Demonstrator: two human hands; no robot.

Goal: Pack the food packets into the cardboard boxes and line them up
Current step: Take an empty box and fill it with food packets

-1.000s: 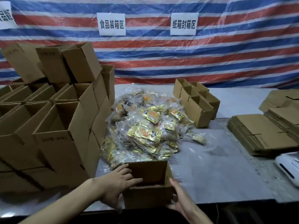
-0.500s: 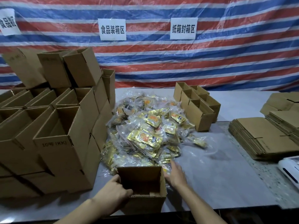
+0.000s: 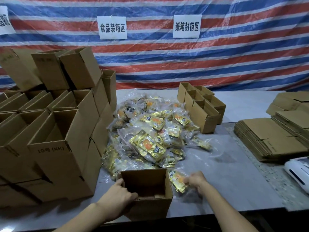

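Note:
An open, empty cardboard box (image 3: 155, 208) stands at the table's front edge. My left hand (image 3: 118, 196) grips its left wall and near rim. Just right of the box, my right hand (image 3: 196, 181) is closed on a yellow food packet (image 3: 178, 181), blurred by motion. Behind the box lies a big heap of yellow and clear food packets (image 3: 150, 139). A short row of several open boxes (image 3: 203, 106) stands behind and to the right of the heap.
A tall stack of open empty boxes (image 3: 55, 136) fills the left side, close to my left arm. Flattened cardboard piles (image 3: 270, 139) lie at the right, with a white device (image 3: 299, 171) near the right edge. A striped tarp with signs hangs behind.
My right hand went from the box's right side into the packet heap, then drew back right holding a packet. My left hand shifted along the box's left wall.

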